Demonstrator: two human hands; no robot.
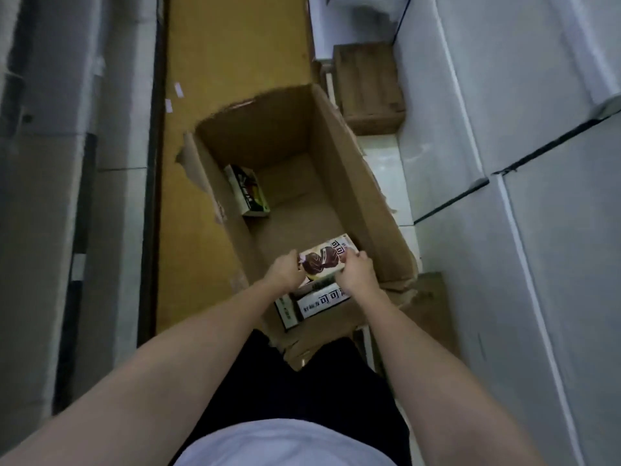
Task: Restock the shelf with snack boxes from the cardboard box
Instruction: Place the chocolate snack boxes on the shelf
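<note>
Cardboard box: open-topped, flaps torn and ragged, standing on the floor in front of the person; most of its bottom shows bare.
Left hand: reaching into the near end of the cardboard box, fingers curled on the left short edge of the held snack box.
Right hand: reaching in likewise, fingers and thumb pinching the right edge of the same box.
Held snack box: pale carton with a dark chocolate picture and printed characters, face up, gripped between both hands at the 6 o'clock end of the cardboard box.
Lower snack box: white carton with dark characters, lying just beneath the hands against the near wall.
Green snack box: dark and green carton leaning against the left wall, at about 10 o'clock from the hands, well apart from them.
Yellow board: long flat surface running away at 12 o'clock, left of the cardboard box.
Wooden crate: brown, at 1 o'clock beyond the cardboard box.
White cartons: stacked along the 3 o'clock side.
Person: bare forearms, white top, dark trousers at the bottom of the view.
</note>
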